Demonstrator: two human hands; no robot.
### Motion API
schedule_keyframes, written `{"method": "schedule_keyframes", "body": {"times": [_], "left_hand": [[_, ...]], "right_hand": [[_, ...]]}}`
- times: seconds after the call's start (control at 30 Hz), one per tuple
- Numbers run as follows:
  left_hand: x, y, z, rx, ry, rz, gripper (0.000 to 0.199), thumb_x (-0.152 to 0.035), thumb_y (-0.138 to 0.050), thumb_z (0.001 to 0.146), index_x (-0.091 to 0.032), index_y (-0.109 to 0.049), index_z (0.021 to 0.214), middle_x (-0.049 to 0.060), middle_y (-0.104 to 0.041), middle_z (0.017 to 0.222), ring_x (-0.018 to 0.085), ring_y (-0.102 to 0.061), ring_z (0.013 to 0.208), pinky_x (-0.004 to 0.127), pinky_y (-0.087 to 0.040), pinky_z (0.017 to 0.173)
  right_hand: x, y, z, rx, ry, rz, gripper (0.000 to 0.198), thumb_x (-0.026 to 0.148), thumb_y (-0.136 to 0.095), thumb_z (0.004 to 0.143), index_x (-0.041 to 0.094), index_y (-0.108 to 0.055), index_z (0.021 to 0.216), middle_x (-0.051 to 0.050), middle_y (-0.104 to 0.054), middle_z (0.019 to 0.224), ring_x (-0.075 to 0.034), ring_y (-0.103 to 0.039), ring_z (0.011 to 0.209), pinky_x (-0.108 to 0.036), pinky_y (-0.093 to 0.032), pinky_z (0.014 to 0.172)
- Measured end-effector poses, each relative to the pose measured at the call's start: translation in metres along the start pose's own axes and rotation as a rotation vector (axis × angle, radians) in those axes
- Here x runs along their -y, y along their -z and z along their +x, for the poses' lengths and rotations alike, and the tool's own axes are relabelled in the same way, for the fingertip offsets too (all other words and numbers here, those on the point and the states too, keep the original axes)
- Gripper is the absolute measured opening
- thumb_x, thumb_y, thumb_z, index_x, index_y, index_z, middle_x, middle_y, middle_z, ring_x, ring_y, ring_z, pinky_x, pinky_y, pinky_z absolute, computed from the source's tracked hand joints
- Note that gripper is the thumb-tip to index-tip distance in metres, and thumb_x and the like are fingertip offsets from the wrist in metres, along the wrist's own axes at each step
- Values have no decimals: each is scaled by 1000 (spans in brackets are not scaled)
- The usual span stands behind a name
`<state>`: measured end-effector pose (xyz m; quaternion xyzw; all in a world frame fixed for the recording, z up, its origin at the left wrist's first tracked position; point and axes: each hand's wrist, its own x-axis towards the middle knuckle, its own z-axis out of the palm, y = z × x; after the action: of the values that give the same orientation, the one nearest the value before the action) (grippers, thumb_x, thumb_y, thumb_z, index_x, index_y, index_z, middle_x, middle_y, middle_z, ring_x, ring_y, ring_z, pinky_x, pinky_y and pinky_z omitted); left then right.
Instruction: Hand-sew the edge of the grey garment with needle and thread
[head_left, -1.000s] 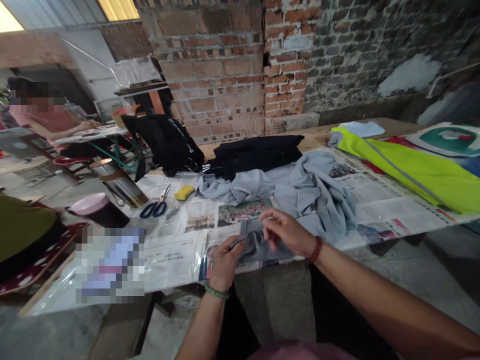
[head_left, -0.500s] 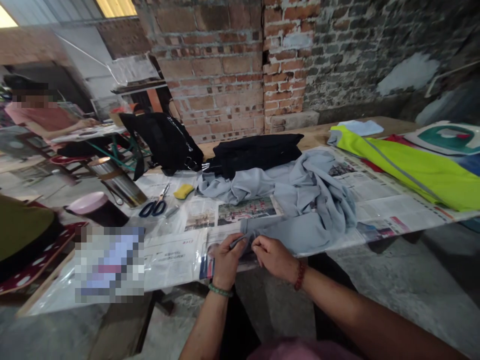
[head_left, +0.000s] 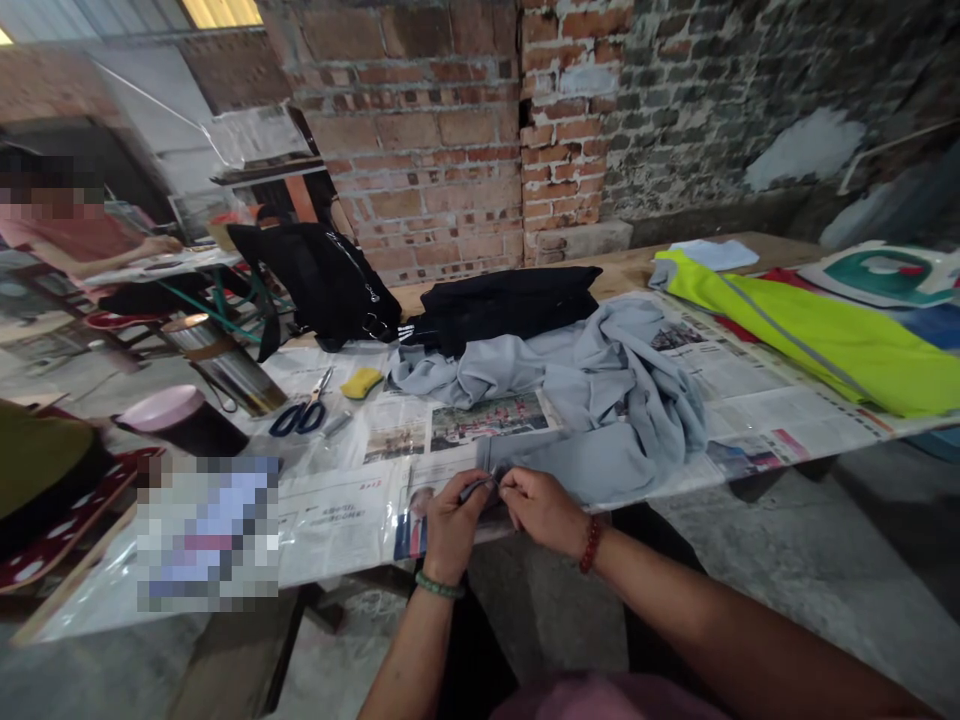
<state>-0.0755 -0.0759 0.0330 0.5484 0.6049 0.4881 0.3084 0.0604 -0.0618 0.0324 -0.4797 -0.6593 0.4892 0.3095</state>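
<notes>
A grey garment [head_left: 615,455] lies rumpled across the near side of the table, with one narrow end drawn to the front edge. My left hand [head_left: 454,525] pinches the edge of that end between thumb and fingers. Close beside it, my right hand [head_left: 546,512] has its thumb and forefinger pressed together at the same edge. Whatever is between the right fingertips is too small to make out. Behind the garment, a folded black cloth [head_left: 510,300] rests against its far folds.
Newspaper under clear plastic [head_left: 337,520] covers the table. To the left are scissors [head_left: 304,410], a yellow sponge [head_left: 361,383], a lidded cup [head_left: 187,418], a metal flask [head_left: 225,365] and a black bag [head_left: 322,285]. A neon-yellow garment [head_left: 817,335] and an iron [head_left: 877,272] lie right. A person [head_left: 71,235] sits far left.
My right fingertips have come closer to the left ones at the garment's edge. The whole view has shifted slightly; the garment lies as before.
</notes>
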Motion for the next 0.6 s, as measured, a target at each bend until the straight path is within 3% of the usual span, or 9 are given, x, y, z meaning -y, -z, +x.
{"method": "schedule_keyframes", "body": {"times": [0.13, 0.27, 0.43, 0.5, 0.6], "left_hand": [[1, 0, -1, 67, -33, 4, 12, -24, -60, 63, -20, -69, 69, 0, -66, 68, 16, -58, 68, 24, -46, 65], [5, 0, -2, 35, -32, 14, 14, -24, -58, 64, -20, -69, 73, 0, -67, 69, 16, -57, 67, 24, -45, 63], [10, -2, -2, 35, -49, 36, 14, -24, -59, 66, -19, -68, 74, 0, -65, 69, 14, -54, 62, 22, -42, 58], [10, -2, -2, 34, -64, 39, 13, -23, -58, 67, -19, -68, 74, 0, -65, 69, 14, -55, 64, 23, -42, 60], [7, -2, -3, 21, -72, 37, 12, -22, -59, 67, -19, -68, 73, 0, -65, 69, 15, -56, 67, 24, -43, 65]], "right_hand": [[-1, -5, 3, -30, -27, 20, 13, 18, -40, 80, 18, -48, 70, 5, -48, 47, -7, -45, 42, -18, -34, 45], [6, 8, -1, 5, -8, -84, 8, 19, -41, 81, 19, -49, 85, 4, -54, 54, -8, -44, 38, -19, -32, 41], [23, 50, 15, -284, 274, -481, 16, 18, -44, 80, 16, -60, 83, -8, -62, 83, -16, -56, 80, -25, -40, 71], [26, 58, 30, -220, 332, -486, 18, 17, -47, 78, 16, -65, 82, -8, -62, 87, -17, -55, 86, -26, -38, 78], [23, 53, 46, 99, 314, -376, 20, 19, -49, 76, 15, -68, 71, -3, -64, 74, -14, -57, 74, -23, -40, 71]]}}
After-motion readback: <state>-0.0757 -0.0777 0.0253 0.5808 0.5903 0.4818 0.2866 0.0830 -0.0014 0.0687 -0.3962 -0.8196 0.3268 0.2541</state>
